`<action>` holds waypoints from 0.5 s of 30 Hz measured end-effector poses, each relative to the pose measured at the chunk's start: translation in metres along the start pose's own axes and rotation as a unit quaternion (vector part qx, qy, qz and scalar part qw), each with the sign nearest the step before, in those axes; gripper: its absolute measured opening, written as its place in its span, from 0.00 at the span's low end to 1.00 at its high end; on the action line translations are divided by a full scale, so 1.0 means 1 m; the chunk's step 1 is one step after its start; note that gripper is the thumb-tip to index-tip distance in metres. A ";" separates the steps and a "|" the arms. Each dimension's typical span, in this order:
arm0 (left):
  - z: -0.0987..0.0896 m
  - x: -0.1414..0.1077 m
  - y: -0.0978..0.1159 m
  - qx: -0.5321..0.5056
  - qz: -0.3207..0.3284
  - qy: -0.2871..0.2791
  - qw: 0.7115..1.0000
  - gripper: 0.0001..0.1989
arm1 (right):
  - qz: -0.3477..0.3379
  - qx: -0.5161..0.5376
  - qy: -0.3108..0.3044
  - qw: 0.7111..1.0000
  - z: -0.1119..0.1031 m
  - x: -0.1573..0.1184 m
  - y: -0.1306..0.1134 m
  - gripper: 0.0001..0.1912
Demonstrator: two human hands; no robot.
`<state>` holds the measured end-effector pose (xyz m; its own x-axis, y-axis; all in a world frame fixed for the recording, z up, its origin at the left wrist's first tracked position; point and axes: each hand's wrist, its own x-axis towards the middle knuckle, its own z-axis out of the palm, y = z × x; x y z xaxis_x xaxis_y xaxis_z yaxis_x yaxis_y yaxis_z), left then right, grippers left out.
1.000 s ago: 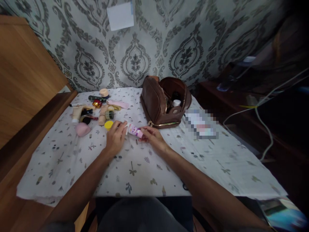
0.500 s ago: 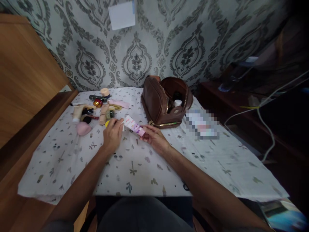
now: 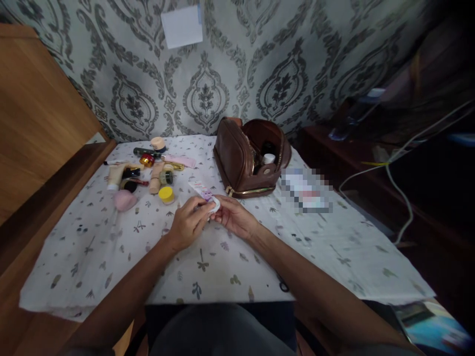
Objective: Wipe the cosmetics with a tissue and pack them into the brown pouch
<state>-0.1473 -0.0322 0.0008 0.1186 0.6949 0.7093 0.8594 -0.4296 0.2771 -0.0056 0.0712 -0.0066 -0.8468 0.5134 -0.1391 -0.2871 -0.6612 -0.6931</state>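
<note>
- Landmark: brown bag (image 3: 234,160), unzipped, on the cloth-covered worktop (image 3: 237,282); inside the bag, a white-capped container (image 3: 268,158) beside a dark round item (image 3: 267,147).
- In front of the bag and to its left, apart from it: small tube (image 3: 199,188), pale with purple print; one end slanting leftward and away from the hands, the near end mostly hidden among fingers.
- Left hand (image 3: 188,223): narrowed, pinching a white piece (image 3: 215,204) of unclear nature, close against the tube.
- Right hand (image 3: 236,217): fingers curled in, holding the tube's near end; exact fingertip contacts hard to make out.
- Left of the bag, near the left hand: yellow-lidded jar (image 3: 166,195), upright; farther left, pink sponge (image 3: 125,200).
- Left of the bag, set farther back: dark green jar (image 3: 166,177), cream tube (image 3: 115,177), red-and-gold jar (image 3: 147,159), pink tube (image 3: 182,161) and peach-lidded jar (image 3: 158,144), clustered closely.
- Right of the bag: pixelated patch (image 3: 306,190); well beyond, clear bottle (image 3: 343,127) and pale cables (image 3: 406,205).
- Behind the bag: patterned wallpaper (image 3: 206,94); up and left, white sheet (image 3: 181,26).
</note>
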 end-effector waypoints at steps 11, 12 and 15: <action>-0.005 0.006 -0.022 -0.072 -0.233 0.105 0.964 0.17 | 0.050 -0.105 -0.039 0.992 0.006 -0.007 0.000 0.25; -0.005 0.008 -0.020 -0.112 -0.267 0.111 0.951 0.18 | 0.048 -0.118 -0.040 0.991 0.005 -0.007 0.001 0.25; -0.002 0.011 -0.011 -0.262 -0.356 0.108 0.890 0.21 | 0.034 -0.154 -0.043 0.987 0.003 -0.006 0.003 0.25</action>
<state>-0.1568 -0.0208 0.0069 -0.5113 0.7956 0.3250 0.3213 -0.1739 0.9309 -0.0032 0.0646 -0.0052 -0.8978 0.4170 -0.1416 -0.0900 -0.4886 -0.8679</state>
